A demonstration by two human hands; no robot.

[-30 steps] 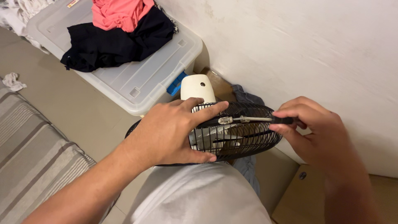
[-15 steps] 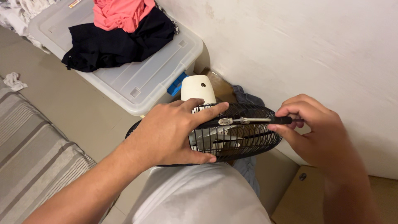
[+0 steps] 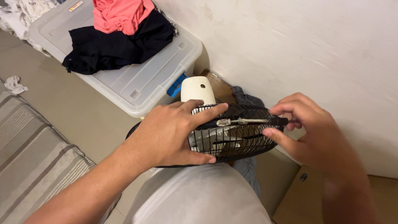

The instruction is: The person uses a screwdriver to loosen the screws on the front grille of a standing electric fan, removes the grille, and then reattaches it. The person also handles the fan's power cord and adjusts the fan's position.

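Observation:
A small fan with a black wire grille [image 3: 244,141] and a white motor housing [image 3: 197,90] lies across my lap. My left hand [image 3: 172,135] is spread flat over the left half of the grille, thumb under its near rim. My right hand [image 3: 309,130] pinches the dark handle of a screwdriver [image 3: 248,121]. Its metal shaft lies sideways across the top of the grille, with the tip close to my left fingertips.
A clear plastic storage bin [image 3: 137,85] with black and pink clothes on its lid stands to the left against the white wall [image 3: 298,49]. A striped mattress [image 3: 33,157] lies at lower left. A brown cardboard box [image 3: 286,195] sits below my right hand.
My right hand has shifted its fingers on the screwdriver handle, turning it slightly. The left hand and the fan stay where they were.

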